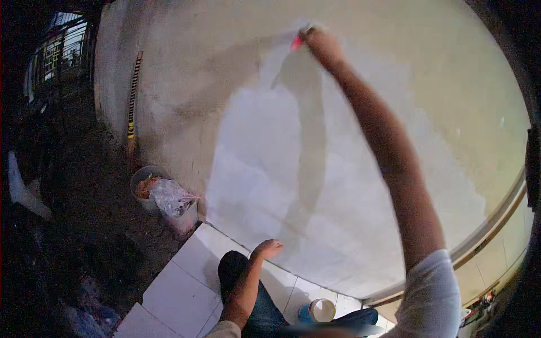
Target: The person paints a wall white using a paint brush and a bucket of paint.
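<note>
My right arm reaches high up the wall (248, 129), its hand (322, 45) closed around a paintbrush with a red handle (296, 43). The brush head is against the wall and partly hidden by my fingers. A broad patch of fresh white paint (259, 129) spreads below and around it, with my arm's shadow across the middle. Low down near the wall's foot, my left hand (268, 249) hangs with fingers curled in and nothing seen in it. Between my legs stands a small paint tub (322, 310) with a pale inside, on the white tiles.
A broom (134, 96) with a striped handle leans on the wall at left. Below it are a round bucket (147, 186) with brown contents and a pail with a clear plastic bag (173, 197). The tiled ledge (174, 287) ends at dark, lower ground. A wooden trim (479, 239) runs at right.
</note>
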`<state>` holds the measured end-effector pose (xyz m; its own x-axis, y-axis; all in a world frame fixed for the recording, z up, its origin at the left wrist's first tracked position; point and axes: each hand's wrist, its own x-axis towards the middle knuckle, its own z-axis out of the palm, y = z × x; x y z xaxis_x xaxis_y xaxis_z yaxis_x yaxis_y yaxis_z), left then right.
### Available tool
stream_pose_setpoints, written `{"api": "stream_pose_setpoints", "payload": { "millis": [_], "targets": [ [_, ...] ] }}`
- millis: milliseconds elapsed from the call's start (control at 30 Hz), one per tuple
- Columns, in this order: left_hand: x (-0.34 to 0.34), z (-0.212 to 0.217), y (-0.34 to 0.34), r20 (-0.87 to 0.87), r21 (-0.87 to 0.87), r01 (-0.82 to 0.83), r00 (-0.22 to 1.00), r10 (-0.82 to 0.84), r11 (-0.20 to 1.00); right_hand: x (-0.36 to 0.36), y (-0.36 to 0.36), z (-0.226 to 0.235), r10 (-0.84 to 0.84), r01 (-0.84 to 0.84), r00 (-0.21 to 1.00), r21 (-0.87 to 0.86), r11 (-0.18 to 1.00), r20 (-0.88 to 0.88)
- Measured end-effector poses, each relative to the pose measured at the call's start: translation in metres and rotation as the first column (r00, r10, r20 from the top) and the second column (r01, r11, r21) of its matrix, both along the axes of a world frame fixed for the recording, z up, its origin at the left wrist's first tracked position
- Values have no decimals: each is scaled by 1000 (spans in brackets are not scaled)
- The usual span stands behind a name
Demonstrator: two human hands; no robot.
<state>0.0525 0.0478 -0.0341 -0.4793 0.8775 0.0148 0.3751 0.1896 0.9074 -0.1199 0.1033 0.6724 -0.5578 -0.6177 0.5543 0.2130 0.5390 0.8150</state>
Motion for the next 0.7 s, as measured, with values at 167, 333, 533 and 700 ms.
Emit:
{"api": "stream_pose_setpoints", "payload": {
  "millis": [167, 333, 533, 700],
  "targets": [
    [21, 2, -12, 68, -39, 78, 995, -75, 996, -16, -45, -329, 288, 166, 674, -520, 838, 680],
    [39, -10, 9, -37, -55, 142, 989, -144, 988, 93, -118, -470, 868, 219, 305, -916, 336, 391],
    [53, 18, 21, 24, -69, 243, 970, -242, 967, 201, -10, -439, 836, 165, 521, -981, 101, 174],
    [33, 3, -45, -114, -75, -57, 992, 49, 996, 333, 87, -447, 488, 65, 872, -986, -153, -18]
  ]
}}
